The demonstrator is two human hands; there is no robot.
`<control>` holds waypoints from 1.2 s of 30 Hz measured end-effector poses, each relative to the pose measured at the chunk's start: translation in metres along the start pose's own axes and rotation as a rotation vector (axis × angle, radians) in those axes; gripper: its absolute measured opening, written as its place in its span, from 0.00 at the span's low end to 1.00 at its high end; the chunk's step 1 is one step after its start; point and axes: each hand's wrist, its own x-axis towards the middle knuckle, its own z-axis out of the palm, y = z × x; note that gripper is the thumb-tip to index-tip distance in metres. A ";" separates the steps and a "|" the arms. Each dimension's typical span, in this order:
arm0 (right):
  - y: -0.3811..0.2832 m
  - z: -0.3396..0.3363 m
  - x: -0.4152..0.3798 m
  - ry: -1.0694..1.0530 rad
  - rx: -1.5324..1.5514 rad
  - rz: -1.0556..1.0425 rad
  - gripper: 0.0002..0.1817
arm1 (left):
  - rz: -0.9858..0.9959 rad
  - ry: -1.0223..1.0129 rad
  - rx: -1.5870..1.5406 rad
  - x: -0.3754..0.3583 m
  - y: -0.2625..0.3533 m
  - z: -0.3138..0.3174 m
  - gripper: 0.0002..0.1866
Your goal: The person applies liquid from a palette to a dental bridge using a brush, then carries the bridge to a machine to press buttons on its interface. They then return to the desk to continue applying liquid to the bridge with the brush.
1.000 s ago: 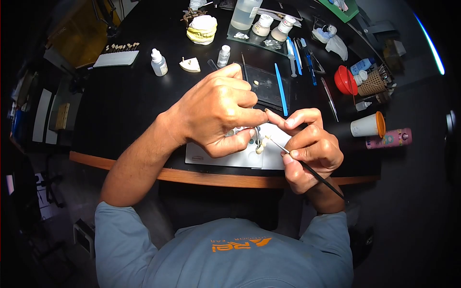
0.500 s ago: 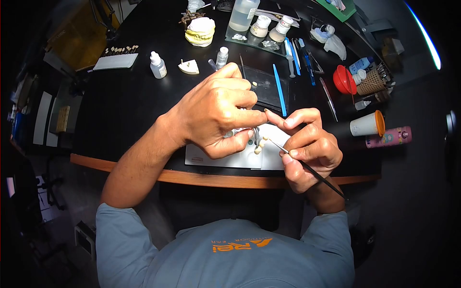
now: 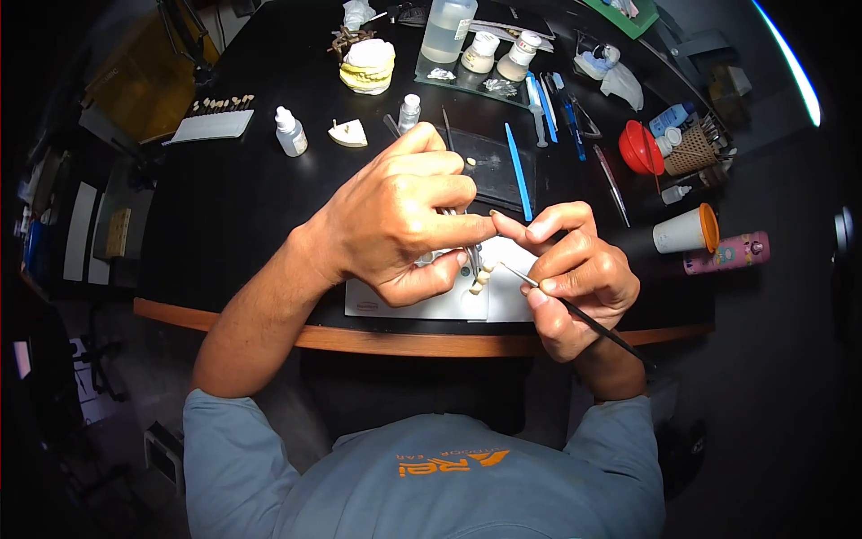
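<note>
My left hand (image 3: 409, 216) is closed around a metal clamp, likely forceps (image 3: 474, 260), whose far end is mostly hidden by the fingers. At its tip sits a small piece of cream-coloured artificial teeth (image 3: 480, 282). My right hand (image 3: 579, 274) pinches a fine brush (image 3: 588, 322) with a dark handle, its pale tip touching or very close to the teeth. The index fingertips of both hands meet just above the piece. Beneath them lies a white sheet or slab (image 3: 386, 307), partly covered by my left hand.
Behind the hands are a blue stick (image 3: 518, 171), a dark tile (image 3: 503, 162), a dropper bottle (image 3: 290, 132) and a dental cast piece (image 3: 348, 134). A glass plate (image 3: 476, 81) bears jars. On the right stand a red bowl (image 3: 636, 148) and a white cup (image 3: 680, 233).
The teeth have tilted and shifted slightly left and down together with the left hand and clamp. The right hand keeps its grip on the brush, almost in place.
</note>
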 end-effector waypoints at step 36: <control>0.000 0.004 -0.001 0.025 -0.022 -0.005 0.09 | -0.083 -0.058 -0.124 0.002 0.000 -0.003 0.11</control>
